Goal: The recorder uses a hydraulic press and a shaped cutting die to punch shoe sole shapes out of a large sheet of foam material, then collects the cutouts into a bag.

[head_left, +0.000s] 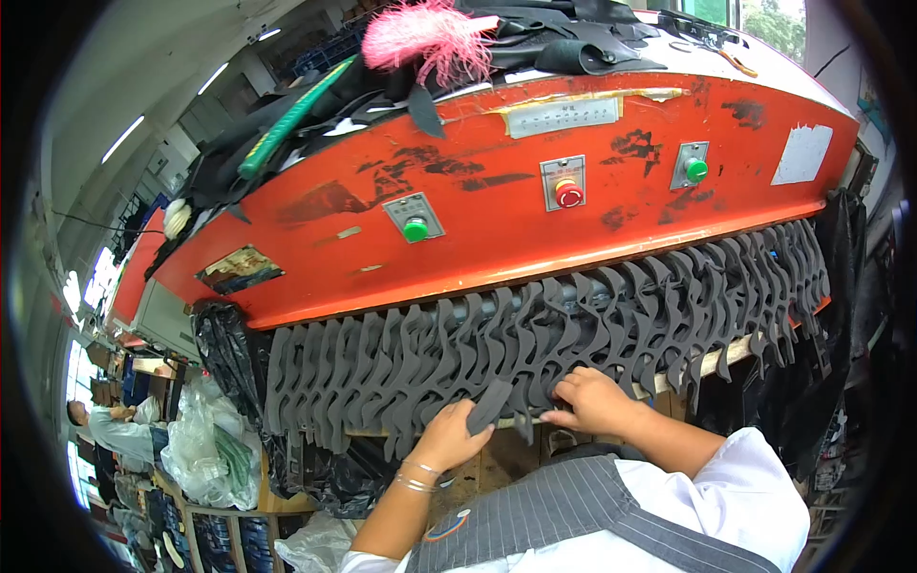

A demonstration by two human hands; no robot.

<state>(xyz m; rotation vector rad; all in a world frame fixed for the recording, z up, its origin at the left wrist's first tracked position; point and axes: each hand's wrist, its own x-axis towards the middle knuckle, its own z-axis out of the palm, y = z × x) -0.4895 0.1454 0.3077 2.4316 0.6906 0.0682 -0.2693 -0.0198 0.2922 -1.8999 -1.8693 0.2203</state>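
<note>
A dark grey cut-out sheet [382,372] of soft-looking material, full of curved slots, hangs in wavy strips along the front of a red machine. My left hand [451,437], with bracelets at the wrist, is closed on a flat dark grey cut piece [490,405] at the sheet's near edge. To its right, my right hand [597,403] rests its bent fingertips against the sheet. Its thumb stands apart from the fingers, and no loose piece shows in it. Another grey strip [522,425] dangles between my hands.
The red machine front [325,205] carries two green buttons [415,229] and a red button [569,195]. On top lie black scraps [592,55], a green-handled tool [287,124] and pink bristly strands [430,38]. Clear plastic bags [205,444] stand at left; a person [119,430] is farther off.
</note>
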